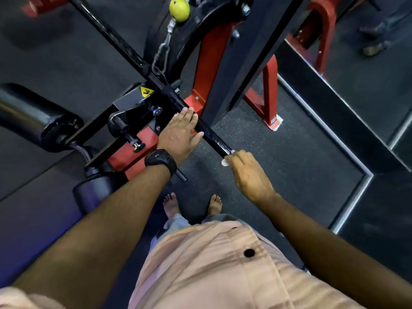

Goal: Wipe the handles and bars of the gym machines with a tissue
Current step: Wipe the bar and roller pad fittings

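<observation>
– Peach shirt (211, 264) fills the bottom, with bare feet (171, 205) past its hem on the dark floor. What's over on the left?
– Black padded roller (33, 114) of the machine, then the red frame (133, 150). Next comes the left hand (178, 132), with a black watch (160, 161) on its wrist. It lies flat on the bar (211, 136), fingers straight across the top and thumb spread toward the near end. It grips nothing.
– And the bar itself?
– Long and black, running from the far upper left down toward the lower right. Its free end sits in the right hand (247, 172).
– Which has the tissue?
– Yes. That hand's fingers are curled around the white tissue (225, 162) at the very tip of the bar. Whether the tissue wraps the whole way round I can't tell, because the fingers cover it.
– So which way would a wipe run from there?
– My guess is up along the bar's long axis, away from the body, toward the upper left. The left hand sits just up the bar from the tissue, nearer the machine's centre. It would likely have to lift or shift for the tissue to pass.
</observation>
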